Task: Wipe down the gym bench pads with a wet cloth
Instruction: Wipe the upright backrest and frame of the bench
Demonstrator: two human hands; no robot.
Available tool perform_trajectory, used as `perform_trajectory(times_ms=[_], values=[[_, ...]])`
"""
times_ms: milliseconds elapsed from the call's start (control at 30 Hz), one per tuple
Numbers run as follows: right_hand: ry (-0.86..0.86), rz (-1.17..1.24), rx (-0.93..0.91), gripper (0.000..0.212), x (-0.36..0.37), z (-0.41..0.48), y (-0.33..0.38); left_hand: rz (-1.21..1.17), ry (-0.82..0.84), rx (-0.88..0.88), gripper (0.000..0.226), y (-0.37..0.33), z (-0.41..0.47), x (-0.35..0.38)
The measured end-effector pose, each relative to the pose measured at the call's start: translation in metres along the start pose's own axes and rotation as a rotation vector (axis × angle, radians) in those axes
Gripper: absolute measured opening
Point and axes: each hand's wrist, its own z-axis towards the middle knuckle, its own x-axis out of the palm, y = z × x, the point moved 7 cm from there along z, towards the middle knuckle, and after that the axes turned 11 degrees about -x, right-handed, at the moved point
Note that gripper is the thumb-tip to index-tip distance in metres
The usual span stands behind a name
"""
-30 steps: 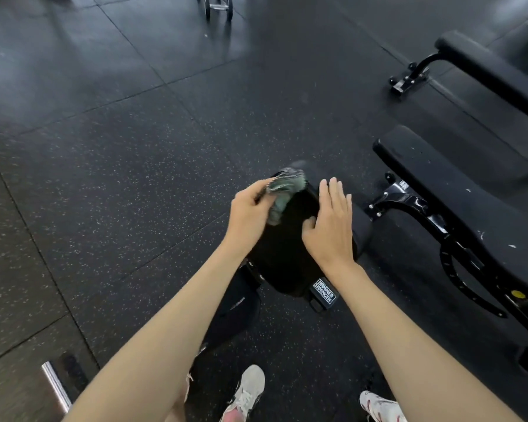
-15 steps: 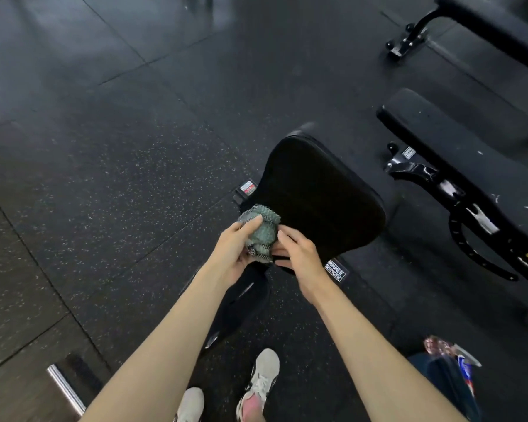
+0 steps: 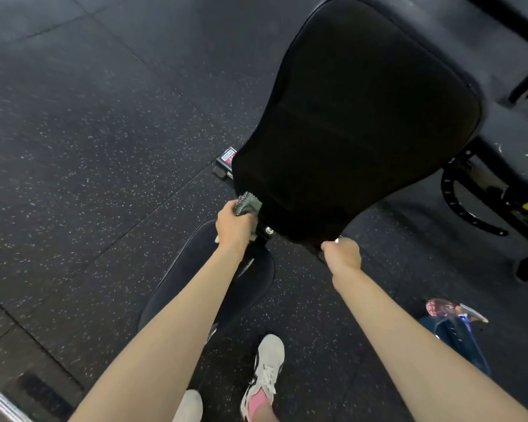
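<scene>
A large black back pad point(image 3: 357, 117) of the gym bench fills the upper middle of the head view, tilted up toward me. My left hand point(image 3: 233, 225) grips a bunched grey-green cloth point(image 3: 247, 203) against the pad's lower left corner. My right hand point(image 3: 343, 254) is curled at the pad's lower right edge, its fingers hidden under the rim. A smaller black seat pad point(image 3: 195, 278) lies below my left forearm.
Black speckled rubber floor point(image 3: 89, 147) spreads to the left. A second bench's frame with a curved notched adjuster point(image 3: 457, 202) stands at the right. My white shoes point(image 3: 265, 370) are near the bottom; a colourful item on dark fabric point(image 3: 448, 312) lies at lower right.
My head has moved in closer over the back pad. My hands have parted: the left took the cloth to the pad's lower left corner, the right went to the lower right edge.
</scene>
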Motion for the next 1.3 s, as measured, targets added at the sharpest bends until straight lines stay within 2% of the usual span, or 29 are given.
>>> perform_trajectory(times_ms=[67,100,200,300,467,633,733,800,900,967,1033,1133,1233,1300], values=[[0.007,0.016,-0.037,0.058,0.000,0.006,0.005,-0.029,-0.134,0.112,0.034,-0.018,0.009,-0.003],[0.012,0.022,-0.080,0.069,0.001,0.008,0.009,-0.018,-0.208,0.174,0.036,-0.028,0.011,-0.005],[0.036,0.014,-0.172,0.079,0.004,0.014,0.016,0.093,-0.331,0.312,0.034,-0.050,0.016,0.003],[0.037,-0.015,-0.197,0.080,0.004,0.017,0.014,0.163,-0.334,0.372,0.030,-0.046,0.006,0.028],[0.023,-0.021,-0.248,0.081,0.004,0.019,0.012,0.176,-0.307,0.455,0.044,-0.023,-0.014,0.054],[0.012,-0.017,-0.249,0.081,0.004,0.016,0.013,0.337,-0.153,0.600,0.046,0.002,-0.042,0.085],[0.047,0.013,-0.268,0.075,0.001,0.013,0.017,0.480,0.033,0.684,0.047,0.016,-0.047,0.097],[0.068,0.002,-0.266,0.073,-0.003,0.013,0.017,0.454,0.100,0.678,0.046,0.022,-0.046,0.092],[0.098,-0.013,-0.243,0.074,-0.006,0.012,0.017,0.153,-0.124,0.452,0.045,0.015,-0.021,0.048],[0.106,-0.009,-0.234,0.074,-0.005,0.012,0.016,0.125,-0.264,0.309,0.043,0.005,0.000,0.026],[0.106,-0.009,-0.227,0.074,-0.005,0.014,0.015,0.145,-0.250,0.265,0.040,-0.007,0.010,0.024],[0.090,-0.025,-0.244,0.073,-0.006,0.018,0.012,0.238,-0.222,0.309,0.033,-0.017,-0.003,0.048],[0.086,-0.040,-0.269,0.071,-0.007,0.020,0.010,0.287,-0.205,0.367,0.037,-0.008,-0.031,0.073],[0.082,-0.038,-0.281,0.069,-0.008,0.020,0.009,0.351,-0.119,0.436,0.042,0.006,-0.041,0.086]])
